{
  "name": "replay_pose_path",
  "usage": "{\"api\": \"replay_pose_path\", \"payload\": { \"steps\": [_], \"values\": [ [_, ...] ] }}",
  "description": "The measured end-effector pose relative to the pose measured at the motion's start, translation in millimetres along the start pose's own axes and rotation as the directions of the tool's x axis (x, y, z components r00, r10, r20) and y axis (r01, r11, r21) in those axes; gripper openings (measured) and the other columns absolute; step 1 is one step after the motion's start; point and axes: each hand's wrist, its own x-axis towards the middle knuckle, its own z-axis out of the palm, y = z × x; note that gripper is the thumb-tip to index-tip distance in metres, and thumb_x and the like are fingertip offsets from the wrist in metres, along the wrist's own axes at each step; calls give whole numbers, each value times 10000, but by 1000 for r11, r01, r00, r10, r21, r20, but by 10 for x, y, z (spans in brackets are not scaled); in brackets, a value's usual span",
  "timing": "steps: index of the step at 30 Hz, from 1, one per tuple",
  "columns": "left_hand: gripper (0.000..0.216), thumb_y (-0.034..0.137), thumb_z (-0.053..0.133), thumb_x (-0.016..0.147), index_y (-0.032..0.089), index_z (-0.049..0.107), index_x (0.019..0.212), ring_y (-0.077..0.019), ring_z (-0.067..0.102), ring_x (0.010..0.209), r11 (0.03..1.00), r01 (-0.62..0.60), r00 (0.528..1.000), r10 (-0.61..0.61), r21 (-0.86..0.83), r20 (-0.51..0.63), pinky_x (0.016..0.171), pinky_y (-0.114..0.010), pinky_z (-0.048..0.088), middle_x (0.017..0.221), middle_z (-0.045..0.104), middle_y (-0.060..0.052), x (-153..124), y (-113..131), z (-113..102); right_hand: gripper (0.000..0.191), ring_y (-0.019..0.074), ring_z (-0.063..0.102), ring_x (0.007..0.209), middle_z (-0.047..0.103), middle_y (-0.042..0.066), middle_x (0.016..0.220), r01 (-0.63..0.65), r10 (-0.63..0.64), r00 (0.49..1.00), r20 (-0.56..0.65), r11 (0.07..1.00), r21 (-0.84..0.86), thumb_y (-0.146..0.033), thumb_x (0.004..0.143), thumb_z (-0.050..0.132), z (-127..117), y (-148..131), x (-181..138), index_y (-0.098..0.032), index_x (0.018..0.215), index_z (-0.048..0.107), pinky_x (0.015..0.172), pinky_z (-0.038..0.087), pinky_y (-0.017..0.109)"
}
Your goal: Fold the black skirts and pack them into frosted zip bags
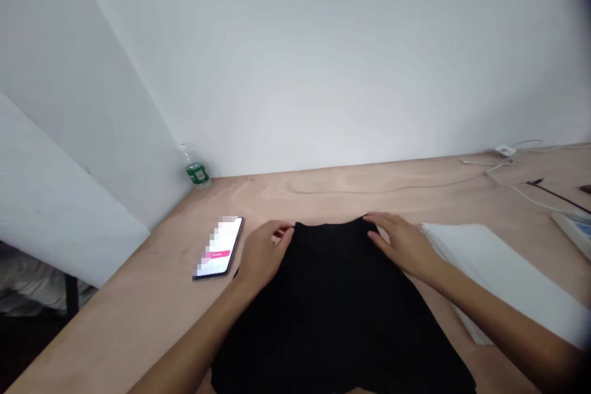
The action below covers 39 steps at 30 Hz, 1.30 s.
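A piece of black clothing [332, 301] lies spread out in front of me, narrow at the far end and wider towards me. I cannot tell its exact kind. At its far left corner my left hand [266, 252] pinches the edge, thumb and fingertips close together. My right hand [401, 243] rests at the far right corner. Its fingers are stretched out and touch the edge, and the thumb lies apart from them on the cloth. The near end of the garment runs out of the picture.
Left of the garment lies a phone [219, 249] with its screen lit. A green-labelled bottle [197, 173] stands in the wall corner. To the right are a stack of white sheets [498, 277], a white charger [505, 150] with cables, and a pale flat object [572, 228] at the edge.
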Motion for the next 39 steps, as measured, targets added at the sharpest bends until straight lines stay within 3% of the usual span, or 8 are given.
{"api": "replay_pose_path", "payload": {
  "steps": [7, 9, 12, 16, 20, 25, 31, 39],
  "values": [
    [258, 352, 560, 825, 152, 594, 985, -190, 598, 876, 994, 81, 987, -90, 66, 135, 754, -361, 490, 1001, 613, -64, 559, -115, 360, 231, 222, 582, 855, 641, 69, 908, -182, 186, 982, -40, 980, 79, -262, 754, 529, 129, 228, 391, -188, 950, 625, 740, 426, 340],
    [260, 321, 507, 868, 159, 549, 1067, -172, 580, 903, 995, 85, 987, -91, 52, 136, 779, -382, 489, 1079, 577, -65, 566, -162, 377, 152, 201, 581, 819, 635, 42, 852, -194, 203, 978, -59, 972, 131, -257, 756, 516, 128, 259, 365, -205, 848, 625, 721, 418, 318],
    [181, 322, 554, 824, 182, 614, 921, -188, 592, 898, 997, 78, 991, -75, -19, 108, 780, -345, 479, 992, 617, -49, 517, -160, 341, 121, 171, 591, 727, 629, 20, 820, -214, 236, 969, -68, 948, 236, -280, 769, 487, 114, 267, 305, -213, 780, 588, 667, 423, 295],
    [158, 339, 543, 785, 191, 599, 782, -152, 633, 598, 980, 79, 990, -55, -183, 131, 541, -253, 472, 718, 637, -10, 391, -69, 287, 185, 106, 562, 512, 636, 16, 882, -258, 289, 957, -23, 882, 394, -325, 757, 511, 162, 266, 279, -218, 905, 544, 549, 433, 266],
    [179, 360, 481, 806, 188, 505, 849, -139, 642, 508, 937, 94, 983, -34, -337, 179, 381, -204, 420, 784, 635, -20, 252, 1, 260, 279, 128, 588, 583, 622, 13, 858, -274, 322, 947, -8, 816, 509, -270, 655, 609, 211, 271, 293, -216, 923, 552, 576, 455, 275],
    [171, 266, 535, 768, 170, 499, 904, -186, 682, 721, 906, 60, 980, 25, -419, 195, 547, -267, 533, 809, 647, -45, 113, -90, 218, 150, 165, 633, 646, 643, 22, 772, -267, 270, 957, 102, 694, 669, -302, 708, 545, 114, 250, 93, -195, 808, 574, 573, 496, 292],
    [133, 171, 504, 762, 196, 632, 783, -189, 628, 946, 915, -137, 957, 222, -380, 189, 830, -349, 496, 992, 675, -48, -62, -311, 198, 106, 201, 612, 961, 680, 37, 953, -248, 165, 969, 186, 612, 751, -185, 647, 525, 30, 290, -251, -195, 636, 630, 842, 472, 318],
    [293, 130, 427, 823, 265, 672, 907, -178, 569, 1038, 886, -410, 872, 450, -216, 192, 902, -375, 450, 1129, 616, -26, -165, -412, 180, 180, 178, 631, 727, 674, 11, 743, -271, 256, 958, 129, 662, 699, -223, 672, 571, 159, 273, -216, -204, 829, 658, 662, 484, 298]
  ]
}}
